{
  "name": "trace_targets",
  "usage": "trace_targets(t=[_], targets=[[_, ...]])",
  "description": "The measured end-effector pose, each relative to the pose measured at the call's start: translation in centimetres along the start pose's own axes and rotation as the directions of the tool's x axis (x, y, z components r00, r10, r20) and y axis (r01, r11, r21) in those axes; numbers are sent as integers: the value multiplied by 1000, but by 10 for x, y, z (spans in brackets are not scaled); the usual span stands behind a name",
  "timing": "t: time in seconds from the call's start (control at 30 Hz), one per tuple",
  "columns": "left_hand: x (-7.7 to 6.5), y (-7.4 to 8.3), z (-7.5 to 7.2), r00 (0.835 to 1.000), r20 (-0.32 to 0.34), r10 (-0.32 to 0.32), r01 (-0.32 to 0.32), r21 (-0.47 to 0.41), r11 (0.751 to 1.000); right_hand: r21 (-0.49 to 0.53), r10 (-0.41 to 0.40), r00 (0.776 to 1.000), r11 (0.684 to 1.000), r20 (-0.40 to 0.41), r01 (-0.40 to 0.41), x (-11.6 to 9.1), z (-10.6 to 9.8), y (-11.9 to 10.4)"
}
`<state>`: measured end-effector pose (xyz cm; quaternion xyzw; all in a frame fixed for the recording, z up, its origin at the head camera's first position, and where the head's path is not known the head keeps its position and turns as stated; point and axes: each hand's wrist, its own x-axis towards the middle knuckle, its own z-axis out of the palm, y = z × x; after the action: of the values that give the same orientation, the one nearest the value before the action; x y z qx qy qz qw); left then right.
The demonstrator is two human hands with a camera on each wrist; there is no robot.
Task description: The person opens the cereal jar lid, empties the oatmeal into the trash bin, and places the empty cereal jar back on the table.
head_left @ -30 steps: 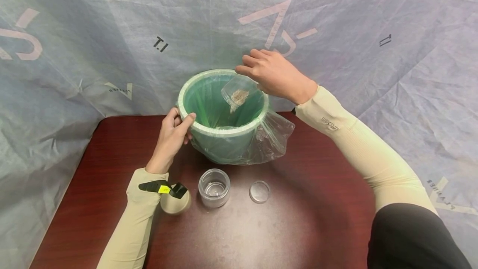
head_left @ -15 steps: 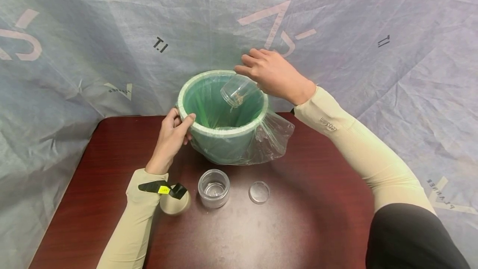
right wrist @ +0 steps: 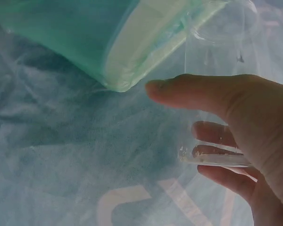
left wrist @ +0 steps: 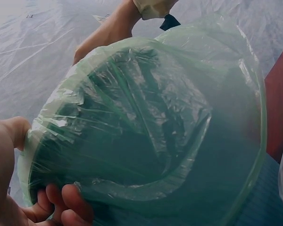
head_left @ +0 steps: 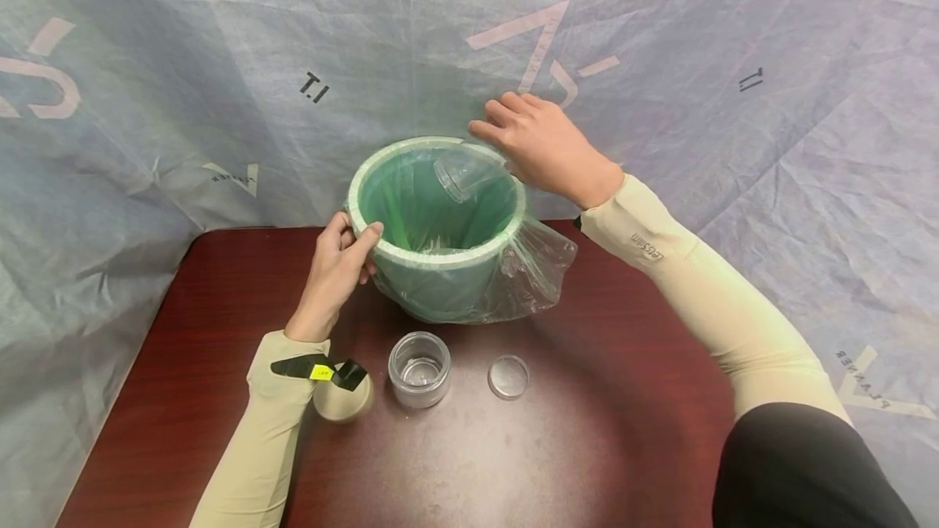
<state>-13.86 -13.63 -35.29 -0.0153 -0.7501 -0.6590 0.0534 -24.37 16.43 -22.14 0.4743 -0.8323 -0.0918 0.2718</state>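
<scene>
A green bin [head_left: 433,288], lined with a clear plastic bag [head_left: 546,267], stands at the back of the table. My left hand [head_left: 330,271] grips its left rim, thumb on top and fingers outside. Over the bin's right side, my right hand [head_left: 546,145] holds a clear jar [head_left: 473,173] tilted with its mouth down toward the inside. In the right wrist view, a few pale specks cling near the base of the jar [right wrist: 212,160]. The bin's bottom is hidden.
In front of the bin stands an open clear jar [head_left: 420,389]. A small clear lid [head_left: 509,377] lies to its right, and a pale round lid [head_left: 341,406] sits by my left wrist. Grey printed sheeting [head_left: 308,15] hangs close behind the table [head_left: 587,446].
The pale grains in the tilted jar have poured out into the bin, leaving it looking nearly clear. My right hand has shifted slightly right; my left hand stays on the rim.
</scene>
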Motion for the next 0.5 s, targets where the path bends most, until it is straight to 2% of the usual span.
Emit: trace_targets(t=[0.23, 0.5], targets=[[0, 0, -1, 1000, 4, 2, -2, -1, 1000, 94, 53, 998, 994, 38, -56, -1, -2, -1], [0, 0, -2, 1000, 1, -1, 1, 8, 1000, 37, 24, 999, 999, 33, -25, -4, 1, -2]])
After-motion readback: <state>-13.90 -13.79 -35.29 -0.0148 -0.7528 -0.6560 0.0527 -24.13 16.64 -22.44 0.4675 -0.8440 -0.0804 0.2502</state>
